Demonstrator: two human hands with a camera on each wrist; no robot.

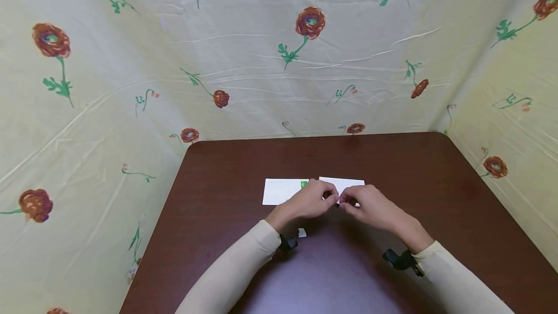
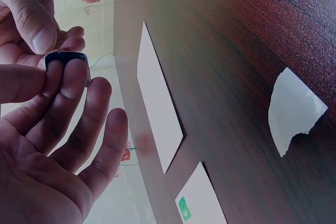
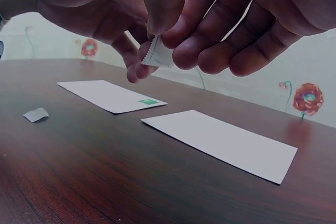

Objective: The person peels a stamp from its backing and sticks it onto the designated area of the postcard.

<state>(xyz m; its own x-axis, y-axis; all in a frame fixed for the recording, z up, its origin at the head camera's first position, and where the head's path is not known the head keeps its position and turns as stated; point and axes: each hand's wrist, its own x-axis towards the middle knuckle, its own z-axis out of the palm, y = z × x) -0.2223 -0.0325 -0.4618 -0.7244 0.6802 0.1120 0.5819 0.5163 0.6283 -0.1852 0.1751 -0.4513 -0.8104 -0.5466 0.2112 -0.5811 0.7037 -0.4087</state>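
Note:
Between both hands is a small stamp with a toothed edge, its face dark in the left wrist view and its back whitish in the right wrist view. My left hand pinches it between thumb and fingers. Thumb and forefinger of my right hand grip it from the other side, held up over the table. Behind the left hand lies a white envelope bearing a green stamp in a corner. A second, plain white envelope lies flat behind both hands, partly hidden by them.
A torn scrap of white paper lies on the dark brown table, nearer than the envelopes. A flowered curtain hangs behind the table and along its sides. Wrist cameras are strapped below both hands.

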